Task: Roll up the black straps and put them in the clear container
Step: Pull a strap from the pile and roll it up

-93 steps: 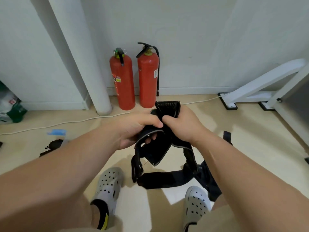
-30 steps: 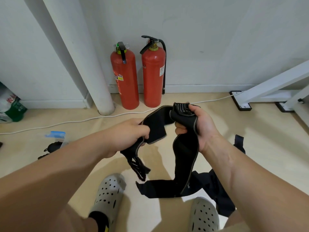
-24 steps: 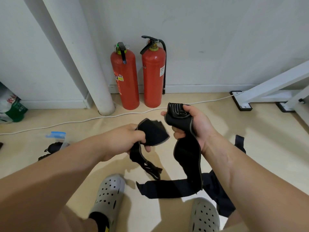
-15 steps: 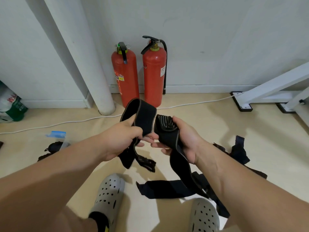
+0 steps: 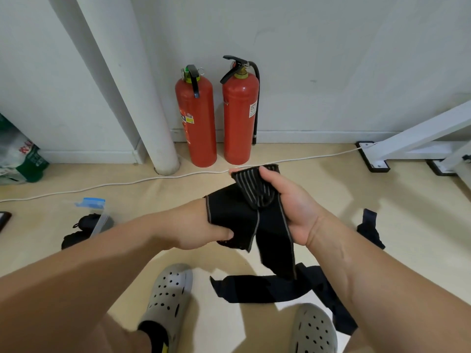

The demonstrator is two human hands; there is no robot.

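Note:
I hold one black strap (image 5: 237, 215) with grey edging in front of me. My left hand (image 5: 198, 229) grips its wide folded part, thumb underneath, the fabric covering my fingers. My right hand (image 5: 293, 207) holds the striped end against my palm, thumb on top. The rest of the strap hangs down to the floor, where more black straps (image 5: 260, 289) lie between my feet, and another piece (image 5: 369, 230) lies to the right. The clear container (image 5: 95, 215) with a blue closure lies on the floor at the left, with dark rolled straps (image 5: 76, 231) partly in it.
Two red fire extinguishers (image 5: 216, 118) stand against the wall beside a white pillar (image 5: 142, 98). A white cable (image 5: 153, 178) runs along the floor. A white frame leg (image 5: 407, 138) stands at the right. A green and white bag (image 5: 17, 156) sits at the left. My grey clogs (image 5: 168, 294) are below.
My left hand has swung the strap's loose part down and across, wrapping it toward the striped end in my right hand. The upright loop seen half a second ago is gone.

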